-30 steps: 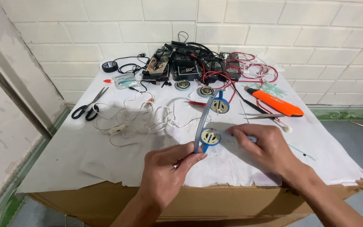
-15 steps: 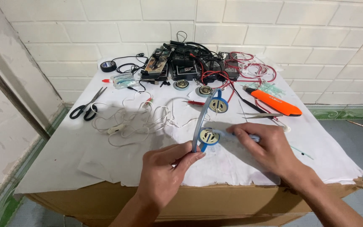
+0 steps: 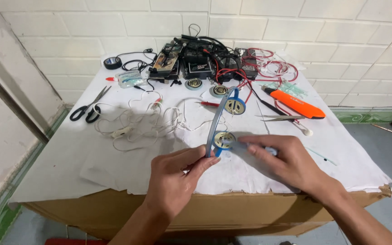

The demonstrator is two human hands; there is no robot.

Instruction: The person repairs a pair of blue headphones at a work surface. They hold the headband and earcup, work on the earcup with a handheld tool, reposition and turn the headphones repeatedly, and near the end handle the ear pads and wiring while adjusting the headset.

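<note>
Blue and silver, the headphone band (image 3: pixel 217 119) stands just below the middle of the frame, arching from the left hand (image 3: pixel 176 181) up toward a round speaker cup (image 3: pixel 235 105) at its far end. The left hand pinches the near end of the band between thumb and fingers, closed on it. The right hand (image 3: pixel 283 159) lies curled over a small pale blue part (image 3: pixel 268 150) on the tabletop (image 3: pixel 60 159), fingertips touching the near speaker cup (image 3: pixel 224 139); whether it truly grips that part I cannot tell.

Risks, as I judge them: the thin band could twist or spring out of such a light pinch and knock the far cup against the table. White earphone wires (image 3: pixel 137 121) sprawl left of centre, close enough to snag the band if it swings. Red wires (image 3: pixel 268 68) and tweezers (image 3: pixel 280 117) at the upper right sit near the right forearm's path. Scissors (image 3: pixel 87 108) lie well apart at the left
</note>
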